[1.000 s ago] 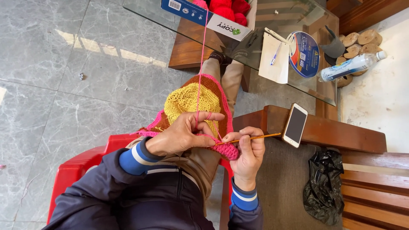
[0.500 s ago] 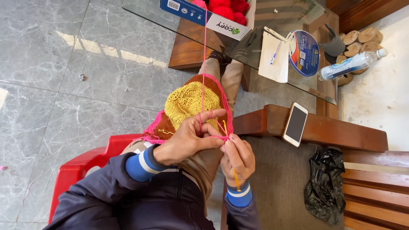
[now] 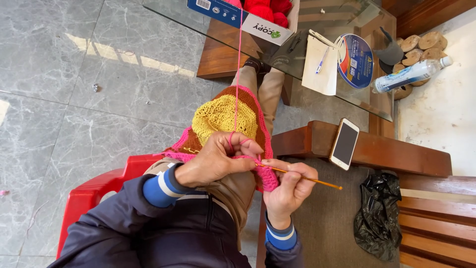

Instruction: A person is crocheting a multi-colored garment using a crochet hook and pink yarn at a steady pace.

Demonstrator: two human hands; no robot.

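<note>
Two hands work a crochet piece on the lap of a person seated in a red plastic chair (image 3: 94, 191).

Largest, the glass table (image 3: 198, 25) carries at its near edge a cardboard box (image 3: 233, 14) holding balls of red yarn (image 3: 265, 9); a pink strand (image 3: 238, 74) runs from it down to the left hand (image 3: 218, 159). The crochet piece (image 3: 225, 119), yellow, brown and pink, drapes over the knees. Left hand is closed, pinching the pink edge with the strand looped over a finger. Right hand (image 3: 287, 186) is closed around an orange crochet hook (image 3: 302, 177). A phone (image 3: 344, 144) lies on the wooden bench's armrest (image 3: 396, 156).
</note>
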